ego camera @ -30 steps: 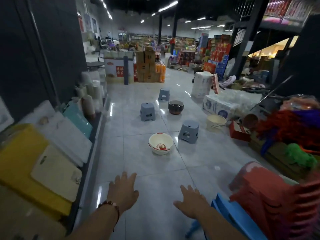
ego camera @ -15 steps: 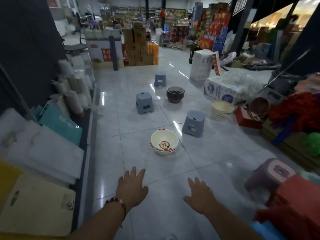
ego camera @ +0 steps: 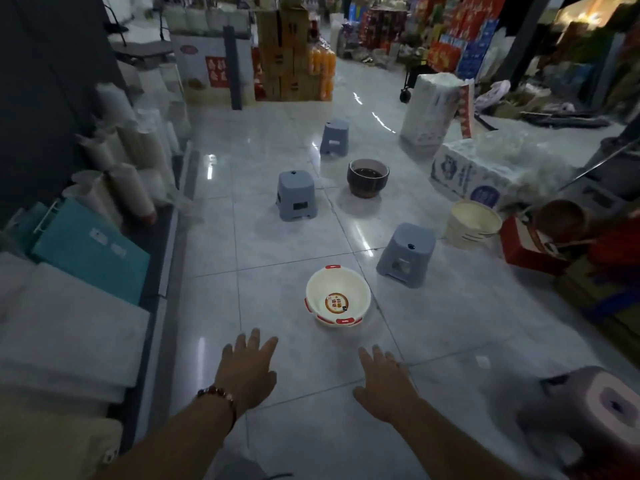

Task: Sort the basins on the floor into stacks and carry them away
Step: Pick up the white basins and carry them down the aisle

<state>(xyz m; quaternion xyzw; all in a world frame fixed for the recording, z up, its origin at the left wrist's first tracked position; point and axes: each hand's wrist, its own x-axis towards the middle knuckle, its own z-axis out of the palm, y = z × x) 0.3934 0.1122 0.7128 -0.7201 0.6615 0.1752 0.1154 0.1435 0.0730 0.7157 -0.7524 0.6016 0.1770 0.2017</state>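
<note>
A white basin with red rim tabs (ego camera: 337, 296) stands on the tiled floor just ahead of me. Farther on sit a dark brown basin (ego camera: 368, 177) and, to the right, a cream basin (ego camera: 471, 223). A brown basin (ego camera: 559, 220) lies tilted among goods at the right. My left hand (ego camera: 246, 370), with a bead bracelet at the wrist, reaches forward with fingers spread, empty. My right hand (ego camera: 383, 384) is also held out flat and empty. Both hands are short of the white basin.
Grey plastic stools stand among the basins: a near right stool (ego camera: 406, 255), a middle stool (ego camera: 296, 195) and a far stool (ego camera: 334, 137). A purple stool (ego camera: 595, 410) is at my lower right. Shelves with boards (ego camera: 83, 258) line the left; wrapped packs (ego camera: 485, 171) and boxes crowd the right.
The view has moved forward and tilted down; the white basin is closer. Both hands stay outstretched and empty. The red and blue stool stack at the right has left the frame.
</note>
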